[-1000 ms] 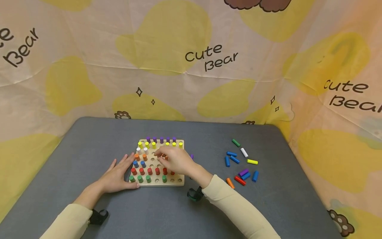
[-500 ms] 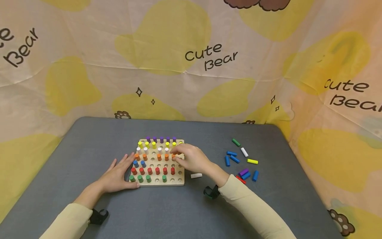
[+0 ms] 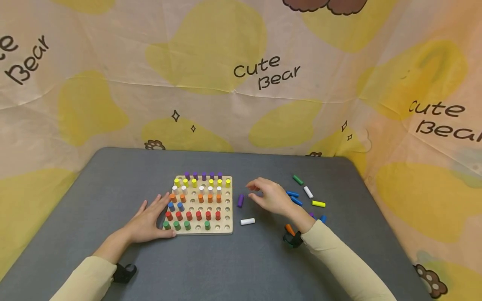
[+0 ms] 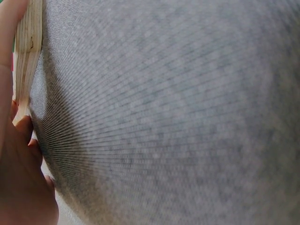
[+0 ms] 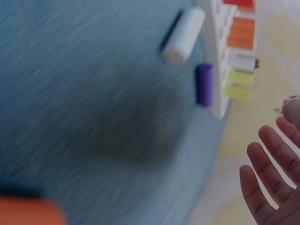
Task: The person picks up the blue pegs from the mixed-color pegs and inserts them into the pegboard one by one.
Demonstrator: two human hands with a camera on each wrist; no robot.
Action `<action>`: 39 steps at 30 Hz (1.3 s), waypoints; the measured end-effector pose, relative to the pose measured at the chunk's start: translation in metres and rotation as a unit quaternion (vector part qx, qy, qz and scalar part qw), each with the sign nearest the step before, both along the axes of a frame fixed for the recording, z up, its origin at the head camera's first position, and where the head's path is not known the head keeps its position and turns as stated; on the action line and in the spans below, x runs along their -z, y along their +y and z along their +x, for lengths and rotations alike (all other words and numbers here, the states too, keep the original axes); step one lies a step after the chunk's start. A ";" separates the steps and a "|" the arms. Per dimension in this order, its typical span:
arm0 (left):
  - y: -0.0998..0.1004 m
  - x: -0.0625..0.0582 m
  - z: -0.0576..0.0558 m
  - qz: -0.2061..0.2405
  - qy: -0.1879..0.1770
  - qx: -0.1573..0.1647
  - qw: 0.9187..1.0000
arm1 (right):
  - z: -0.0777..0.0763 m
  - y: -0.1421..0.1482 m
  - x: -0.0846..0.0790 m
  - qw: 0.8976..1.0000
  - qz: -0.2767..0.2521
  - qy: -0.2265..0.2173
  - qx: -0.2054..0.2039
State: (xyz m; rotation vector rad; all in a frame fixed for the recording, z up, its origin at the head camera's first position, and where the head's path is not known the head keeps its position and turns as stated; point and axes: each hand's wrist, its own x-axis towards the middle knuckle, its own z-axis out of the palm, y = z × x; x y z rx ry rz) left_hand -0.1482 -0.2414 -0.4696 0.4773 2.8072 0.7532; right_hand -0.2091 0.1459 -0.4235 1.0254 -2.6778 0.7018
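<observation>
A wooden pegboard [image 3: 222, 229] lies on the grey table, with rows of coloured pegs standing in its holes and several bare holes. My left hand [image 3: 144, 223] rests against its left side, fingers spread along the edge and thumb at the near left corner. The wooden edge [image 4: 29, 42] also shows beside that hand in the left wrist view. My right hand [image 3: 272, 196] hovers to the right of the board, fingers loosely bent and nothing between them. Nearest to it lies a purple peg [image 3: 240, 200]; a white peg [image 3: 247, 221] lies closer to me.
Loose pegs are scattered on the right of the table: a green one [image 3: 298, 179], a white one [image 3: 308, 192], a yellow one [image 3: 318, 204] and several blue ones. An orange peg [image 3: 289, 229] lies beside the right wrist strap. My right arm partly covers this group. Printed cloth surrounds the table.
My right hand has moved right, from over the board to beside it, uncovering the purple and white pegs. White and orange pegs now show standing where it was. The left hand stays put.
</observation>
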 end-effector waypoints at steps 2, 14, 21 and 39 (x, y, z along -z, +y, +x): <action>0.000 0.000 0.000 0.000 -0.001 -0.001 1.000 | -0.001 0.009 0.004 1.000 0.004 -0.001 0.014; 0.002 0.000 0.001 -0.006 -0.006 -0.006 1.000 | 0.001 0.058 0.019 0.994 -0.002 -0.040 0.099; 0.001 0.001 0.001 -0.005 -0.006 -0.006 1.000 | 0.006 0.076 0.024 0.988 0.026 -0.045 0.146; 0.001 0.001 -0.001 -0.001 -0.006 -0.005 1.000 | 0.010 0.094 0.032 0.979 0.083 -0.081 0.166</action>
